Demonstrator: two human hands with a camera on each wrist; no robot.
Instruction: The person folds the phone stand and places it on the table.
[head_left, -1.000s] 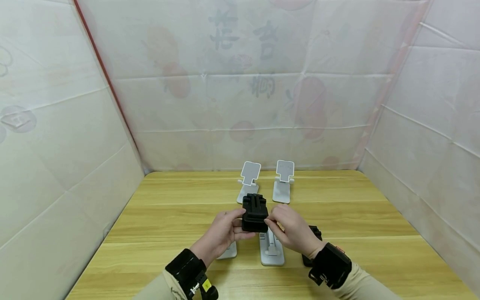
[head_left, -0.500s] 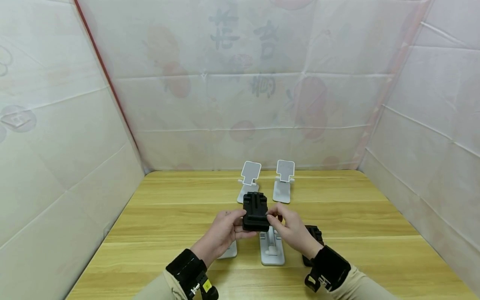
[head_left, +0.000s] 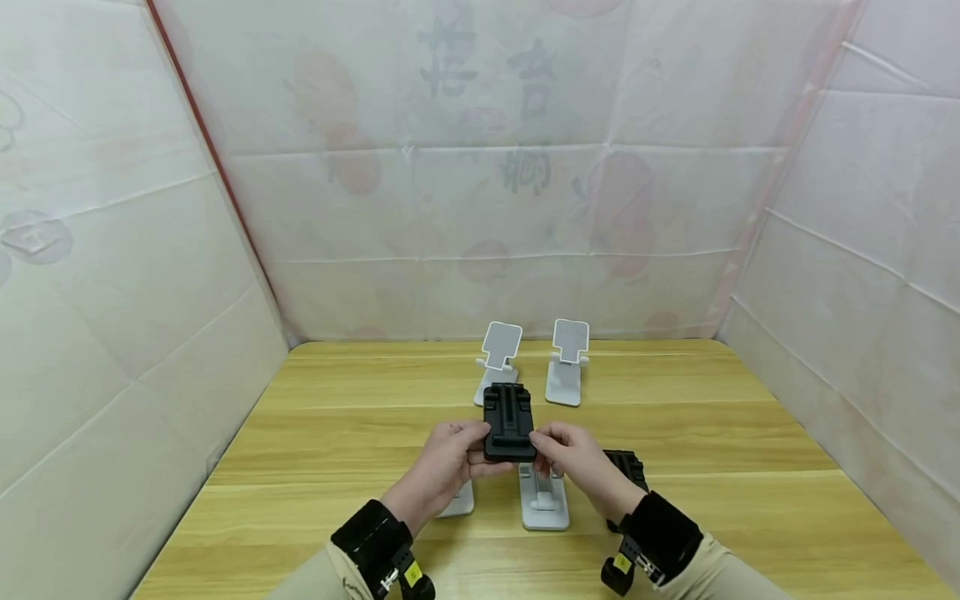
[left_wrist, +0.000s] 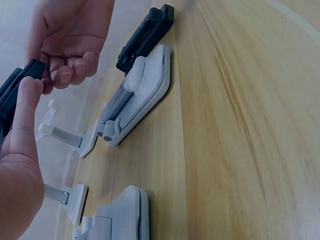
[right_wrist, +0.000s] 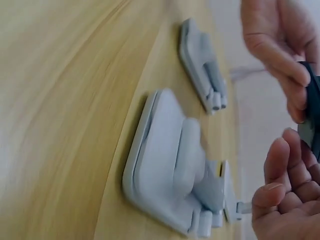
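Both hands grip a folded black plastic phone stand (head_left: 510,422) just above the wooden worktop (head_left: 337,433), at the centre of the frame: the left hand (head_left: 444,467) pinches its left edge, the right hand (head_left: 577,462) its right. Beneath them lies a folded white stand (head_left: 543,500); another black one (head_left: 624,467), seemingly folded, sits lower right.

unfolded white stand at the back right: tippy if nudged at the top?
Probably. The right-hand unfolded white stand carries a plate high on a thin neck, so a top push may rock or fold it. Its flat base on the table should resist low pushes. Likely stiff, light plastic.
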